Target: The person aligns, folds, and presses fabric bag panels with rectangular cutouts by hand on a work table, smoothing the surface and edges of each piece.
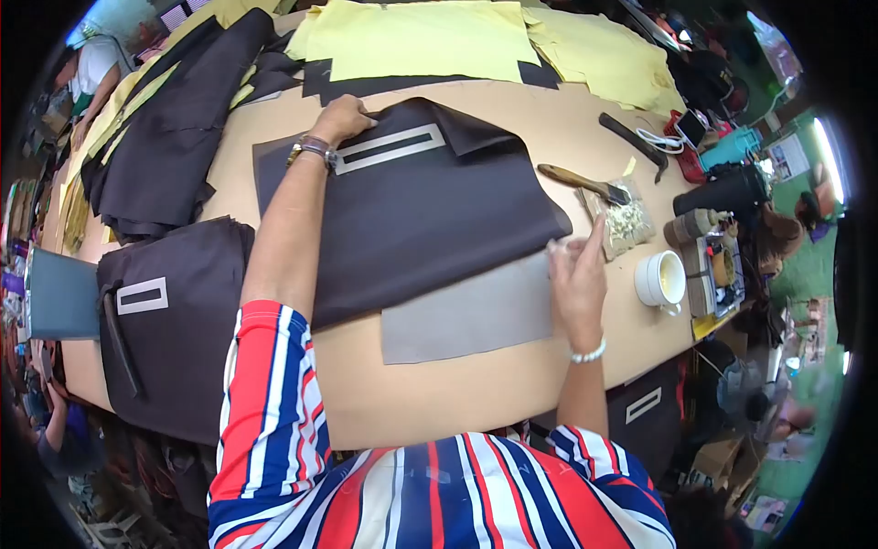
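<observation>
Dark sheet (421, 215) lay mid-table on the tan table (430, 393), white frame (391, 156) on its far part, far right edge curled up. Grey piece (466, 316) was partly under its near edge. Left hand (343, 119) was at the far edge, fingers curled; couldn't tell if pinching or just pressing. Right hand (578, 284) was blurred, fingers loosely spread, by the sheet's right corner over the grey piece; nothing seen gripped, contact unclear. Step in hand looked like positioning the sheet; next move likely called for both hands steadying its edges without shifting the frame. Brush (567, 177) and mug (651, 282) sat right, dark stack (187, 357) left, yellow sheets (430, 41) far. No brands, labels or writing readable.
</observation>
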Motion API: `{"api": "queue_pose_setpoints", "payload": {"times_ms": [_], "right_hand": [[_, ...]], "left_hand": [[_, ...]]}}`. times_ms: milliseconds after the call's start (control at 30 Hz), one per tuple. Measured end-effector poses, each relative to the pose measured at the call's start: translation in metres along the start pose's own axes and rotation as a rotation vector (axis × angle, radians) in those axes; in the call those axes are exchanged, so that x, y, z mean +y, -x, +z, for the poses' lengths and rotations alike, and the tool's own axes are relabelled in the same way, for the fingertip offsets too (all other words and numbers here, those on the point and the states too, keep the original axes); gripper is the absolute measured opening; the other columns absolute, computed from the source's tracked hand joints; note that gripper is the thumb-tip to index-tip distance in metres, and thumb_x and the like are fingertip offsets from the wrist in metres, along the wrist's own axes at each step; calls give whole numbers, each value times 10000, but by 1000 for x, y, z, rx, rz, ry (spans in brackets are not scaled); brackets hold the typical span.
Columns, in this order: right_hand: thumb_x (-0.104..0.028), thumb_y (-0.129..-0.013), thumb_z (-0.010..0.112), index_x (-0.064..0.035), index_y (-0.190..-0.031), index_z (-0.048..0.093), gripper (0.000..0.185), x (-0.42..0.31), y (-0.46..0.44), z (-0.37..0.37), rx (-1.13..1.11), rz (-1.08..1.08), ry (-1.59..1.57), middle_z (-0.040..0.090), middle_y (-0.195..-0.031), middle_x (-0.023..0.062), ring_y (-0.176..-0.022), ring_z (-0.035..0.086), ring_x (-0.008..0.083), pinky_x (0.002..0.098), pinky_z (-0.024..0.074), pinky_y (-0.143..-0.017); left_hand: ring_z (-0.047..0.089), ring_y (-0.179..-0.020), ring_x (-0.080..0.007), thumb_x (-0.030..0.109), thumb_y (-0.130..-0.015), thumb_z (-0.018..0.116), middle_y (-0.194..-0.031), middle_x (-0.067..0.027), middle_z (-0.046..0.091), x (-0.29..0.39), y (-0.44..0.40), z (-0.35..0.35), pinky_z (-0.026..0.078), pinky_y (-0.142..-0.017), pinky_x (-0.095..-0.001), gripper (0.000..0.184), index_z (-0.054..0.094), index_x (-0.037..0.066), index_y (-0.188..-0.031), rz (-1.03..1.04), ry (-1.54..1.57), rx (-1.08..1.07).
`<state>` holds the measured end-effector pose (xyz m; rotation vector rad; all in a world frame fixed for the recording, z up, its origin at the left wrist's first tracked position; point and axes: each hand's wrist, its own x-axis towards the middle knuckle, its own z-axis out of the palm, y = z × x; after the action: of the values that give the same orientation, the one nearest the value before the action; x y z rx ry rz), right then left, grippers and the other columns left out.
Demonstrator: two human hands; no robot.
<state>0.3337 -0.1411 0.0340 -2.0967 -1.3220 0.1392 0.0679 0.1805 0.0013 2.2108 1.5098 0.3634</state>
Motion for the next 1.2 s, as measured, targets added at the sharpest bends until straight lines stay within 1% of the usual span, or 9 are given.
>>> {"api": "queue_pose_setpoints", "payload": {"times_ms": [133, 233, 333, 500, 600, 700, 933, 1067, 1200], "right_hand": [[-29, -744, 656, 9, -1419, 153, 842, -1, 38, 11, -42, 10, -129, 580, -865, 177, -777, 569, 311, 382, 455, -718], [27, -742, 625, -8, -1427, 156, 831, 2, 40, -2, -76, 84, -356, 561, -850, 117, -752, 547, 199, 327, 467, -733], [87, -704, 592, -31, -1440, 149, 867, 40, 46, -35, -86, 49, -251, 551, -1021, 145, -861, 521, 200, 321, 443, -840], [86, -709, 555, 24, -1405, 220, 775, 79, 32, -84, 45, -133, 498, 373, -1363, 216, -1139, 462, 353, 404, 372, -970], [-63, -797, 526, 61, -1341, 323, 594, 28, 21, -58, -47, -324, 298, 376, -1371, 216, -1238, 394, 346, 422, 298, -1035], [-326, -882, 476, -4, -1404, 245, 655, -55, 35, 20, -249, -737, 87, 402, -1363, 192, -1249, 389, 342, 543, 237, -1037], [-375, -900, 452, 3, -1426, 138, 720, -52, 83, 45, -450, -616, 133, 328, -1423, 169, -1306, 326, 328, 576, 134, -1062], [-290, -899, 462, 24, -1428, 65, 733, -54, 86, 41, -441, -567, 78, 345, -1415, 174, -1310, 327, 323, 596, 89, -1061], [-152, -856, 442, 30, -1426, 12, 737, -54, 83, 38, -462, -487, -35, 372, -1397, 184, -1291, 362, 317, 621, 92, -1045]], "left_hand": [[640, -806, -271, 251, -717, 717, -832, -184, 660, 7, 6, -4, 474, -722, -347, 306, 654, -5, -870, 7, -32, 11], [638, -852, -304, 242, -679, 737, -875, -180, 661, 14, 12, -6, 486, -751, -372, 302, 653, 19, -864, -15, -10, 53], [640, -839, -285, 217, -671, 747, -870, -163, 665, 12, 13, -4, 486, -748, -356, 303, 640, 23, -877, -14, 68, 95], [605, -828, -215, 161, -681, 768, -855, -114, 634, 12, 11, -4, 456, -731, -312, 341, 597, 2, -931, -19, 158, 86], [608, -832, -220, 170, -685, 769, -855, -116, 639, 7, 9, 1, 464, -757, -306, 407, 593, 0, -1010, -20, 149, 110], [615, -835, -227, 171, -696, 762, -881, -131, 648, -8, 1, 12, 470, -761, -307, 460, 573, 3, -1081, 30, 152, 176], [636, -862, -263, 176, -717, 744, -917, -184, 657, -3, 12, 10, 482, -761, -315, 504, 548, 43, -1162, 85, 127, 217], [334, -1272, -352, 165, -731, 701, -1321, -163, 428, 47, 49, 9, 327, -980, -525, 606, 455, 106, -1281, 151, -438, 552], [334, -1264, -391, 114, -821, 586, -1332, -187, 399, 111, 125, 39, 289, -1007, -543, 464, 445, 39, -1256, 456, -219, 621]]}}
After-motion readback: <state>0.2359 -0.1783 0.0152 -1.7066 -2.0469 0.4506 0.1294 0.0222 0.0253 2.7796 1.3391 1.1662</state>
